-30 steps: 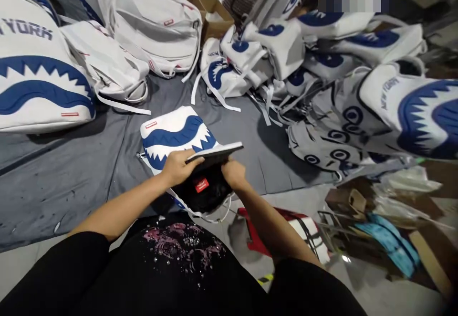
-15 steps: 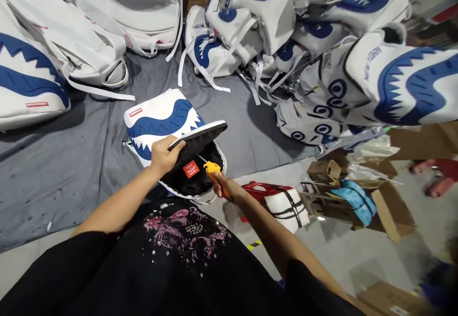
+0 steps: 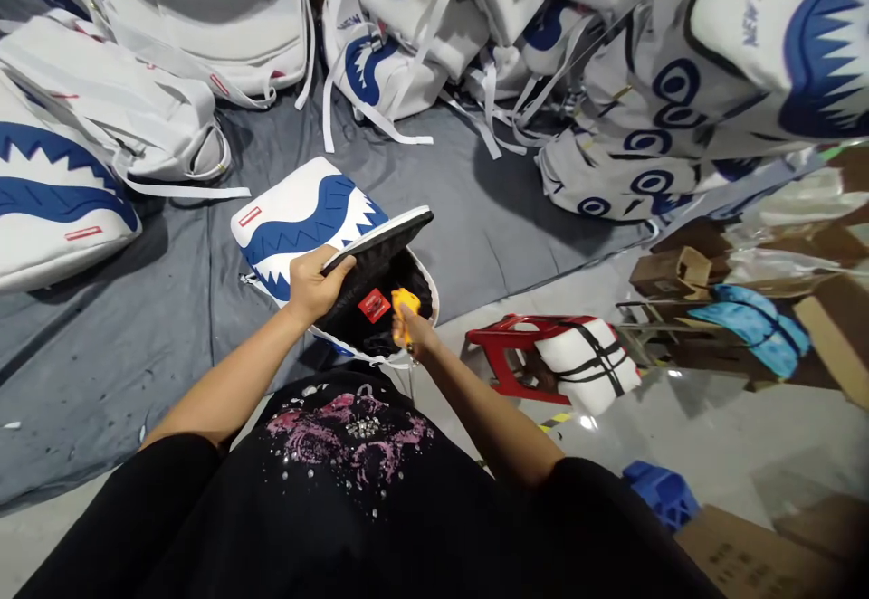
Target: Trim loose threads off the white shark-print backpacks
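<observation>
An open white bag (image 3: 285, 210) with a blue wavy, toothed print lies at the near edge of the grey-covered table. My left hand (image 3: 318, 284) grips the raised edge of its flap, thumb on the dark inner side. Inside the black lining a red label (image 3: 374, 305) shows. Over the right part of the opening, my right hand (image 3: 413, 328) is closed round a yellow-orange tool (image 3: 405, 302). The tool's tip cannot be made out.
White backpacks (image 3: 196, 20) stand at the back left, and smaller white bags (image 3: 407, 29) are piled behind. More bags (image 3: 652, 137) stack at the right. Beyond the table's edge are a red stool (image 3: 499, 346) with a strapped white cushion (image 3: 587, 364) and cardboard boxes (image 3: 747, 554).
The view has shifted, moving the surroundings in the frame. The yellow-orange tool has turned more upright in my right hand, and its thin shaft no longer shows. My left hand keeps its grip.
</observation>
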A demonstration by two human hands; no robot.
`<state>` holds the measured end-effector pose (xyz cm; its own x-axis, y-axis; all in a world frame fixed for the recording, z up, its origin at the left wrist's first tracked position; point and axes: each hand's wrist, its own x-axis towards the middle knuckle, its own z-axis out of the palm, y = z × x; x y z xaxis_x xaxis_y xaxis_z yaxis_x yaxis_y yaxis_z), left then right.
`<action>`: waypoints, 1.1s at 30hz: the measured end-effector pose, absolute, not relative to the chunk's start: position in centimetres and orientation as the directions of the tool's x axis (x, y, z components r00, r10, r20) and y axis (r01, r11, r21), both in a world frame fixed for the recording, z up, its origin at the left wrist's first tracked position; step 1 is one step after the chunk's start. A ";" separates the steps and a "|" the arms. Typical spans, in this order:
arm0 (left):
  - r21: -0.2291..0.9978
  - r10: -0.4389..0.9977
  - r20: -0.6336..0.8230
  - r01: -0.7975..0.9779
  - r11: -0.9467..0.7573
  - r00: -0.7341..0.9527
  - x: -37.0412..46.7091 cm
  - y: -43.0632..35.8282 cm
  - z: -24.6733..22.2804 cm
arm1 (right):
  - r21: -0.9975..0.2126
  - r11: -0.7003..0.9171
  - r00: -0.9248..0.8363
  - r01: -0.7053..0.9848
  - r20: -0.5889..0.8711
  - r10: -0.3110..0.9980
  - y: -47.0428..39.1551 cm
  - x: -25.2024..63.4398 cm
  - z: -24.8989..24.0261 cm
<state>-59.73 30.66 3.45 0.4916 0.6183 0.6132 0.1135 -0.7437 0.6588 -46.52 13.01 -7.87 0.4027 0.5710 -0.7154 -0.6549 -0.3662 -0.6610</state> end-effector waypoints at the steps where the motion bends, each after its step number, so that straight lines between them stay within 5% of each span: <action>1: 0.643 0.596 0.625 0.101 -0.759 0.503 -59.5 30.6 3.5 | -0.687 -0.389 0.401 -0.614 -0.695 0.596 13.7 -47.3 -8.1; 6: 0.558 0.493 0.671 0.060 -0.828 0.554 -58.7 30.6 3.9 | -0.801 -0.472 0.365 -0.368 -0.591 0.719 14.0 -51.3 -8.3; 11: 0.503 0.412 0.675 0.027 -0.864 0.611 -58.3 31.3 3.9 | -0.793 -0.598 0.340 -0.113 -0.597 0.727 13.3 -50.6 -6.6; 17: 0.511 0.424 0.696 0.015 -0.860 0.579 -60.4 32.3 3.2 | -0.570 -0.732 0.411 0.373 -0.606 0.681 12.6 -40.1 0.6; 23: 0.579 0.513 0.660 0.063 -0.813 0.549 -61.6 32.3 2.4 | -0.288 -0.682 0.340 0.672 -0.698 0.630 10.1 -35.3 5.8; 25: 0.613 0.544 0.625 0.080 -0.786 0.560 -61.6 32.3 2.2 | -0.279 -0.701 0.316 0.656 -0.742 0.592 9.7 -35.4 5.8; 29: 0.648 0.585 0.556 0.133 -0.750 0.590 -62.0 32.2 2.1 | -0.417 -0.847 0.349 0.332 -0.779 0.520 9.9 -36.7 5.9; 33: 0.587 0.551 0.569 0.168 -0.792 0.610 -62.5 30.4 2.4 | -0.542 -0.783 0.317 0.305 -0.717 0.620 8.9 -38.7 5.7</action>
<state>-62.53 30.40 2.41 0.6104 0.5511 0.5689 0.1681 -0.7920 0.5869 -38.75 8.94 5.74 0.3172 0.6204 -0.7173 0.3051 -0.7829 -0.5422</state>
